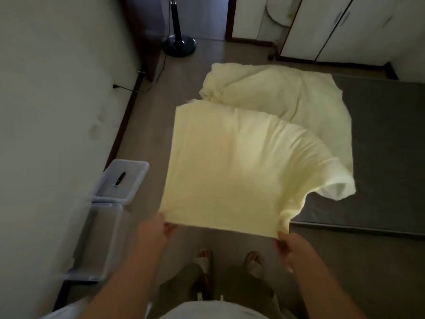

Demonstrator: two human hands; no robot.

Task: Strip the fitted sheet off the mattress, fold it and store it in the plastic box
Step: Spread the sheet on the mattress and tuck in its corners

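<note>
Two sandalled feet [203, 259] stand on the floor below you. Just beyond them, your left hand [156, 229] pinches the near left corner of the pale yellow fitted sheet [230, 169] and your right hand [287, 247] pinches its near right corner, hands well apart, the near panel stretched flat between them. To your left the clear plastic box [101, 238] sits by the wall, its lid [124, 180] at its far end with a small dark object on it. Further off, the rest of the sheet lies heaped across the floor and the left edge of the dark grey mattress [379, 146]. A fan base [179, 46] and white wardrobe doors [345, 26] stand beyond
</note>
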